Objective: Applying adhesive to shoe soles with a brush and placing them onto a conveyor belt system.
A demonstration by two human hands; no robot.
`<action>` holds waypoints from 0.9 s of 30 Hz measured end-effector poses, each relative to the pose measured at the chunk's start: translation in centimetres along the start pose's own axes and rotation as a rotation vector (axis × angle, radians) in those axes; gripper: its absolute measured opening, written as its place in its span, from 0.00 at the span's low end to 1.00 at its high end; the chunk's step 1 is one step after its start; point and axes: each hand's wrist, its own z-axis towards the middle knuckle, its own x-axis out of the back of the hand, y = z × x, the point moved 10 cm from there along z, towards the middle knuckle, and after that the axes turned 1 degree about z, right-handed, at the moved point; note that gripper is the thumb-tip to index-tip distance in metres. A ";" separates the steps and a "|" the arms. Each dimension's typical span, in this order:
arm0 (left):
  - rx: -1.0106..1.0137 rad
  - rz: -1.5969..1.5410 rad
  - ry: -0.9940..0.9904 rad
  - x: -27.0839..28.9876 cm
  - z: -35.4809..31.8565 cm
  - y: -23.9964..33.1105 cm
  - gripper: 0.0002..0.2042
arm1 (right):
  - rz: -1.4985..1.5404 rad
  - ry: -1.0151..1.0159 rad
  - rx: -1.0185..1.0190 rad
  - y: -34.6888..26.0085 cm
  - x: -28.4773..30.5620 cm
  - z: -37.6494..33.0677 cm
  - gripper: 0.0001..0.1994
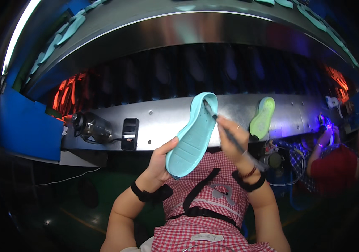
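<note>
A light turquoise shoe sole [193,140] is in my left hand [157,164], tilted, its hollow inner side facing up. The thumb lies along the sole's left rim near the wide toe end, with the other fingers partly hidden beneath. My right hand [235,138] is closed round a brush [214,115] with a dark handle. The brush tip is down inside the heel end of the sole, close to the inner wall. To the right, a pale green sole [263,118] lies on the metal ledge [167,112].
On the ledge's left stand a shiny metal-and-black container [95,128] and a black handheld device [130,133]. Beyond runs a dark channel with orange glows at both ends. Turquoise soles [72,28] line the upper belt [137,23]. Another person [335,166] works at the right under violet light.
</note>
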 end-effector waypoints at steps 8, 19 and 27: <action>-0.266 0.228 -0.139 -3.9 -3.4 9.4 0.28 | 1.010 -0.194 -0.515 -2.4 3.3 -0.4 0.09; -0.876 -0.520 0.053 -5.1 6.8 36.6 0.35 | 1.031 0.001 -0.697 4.9 3.3 -3.1 0.12; -1.130 1.868 0.640 -19.3 14.4 30.1 0.33 | 1.033 0.131 -0.812 8.0 3.9 -6.4 0.13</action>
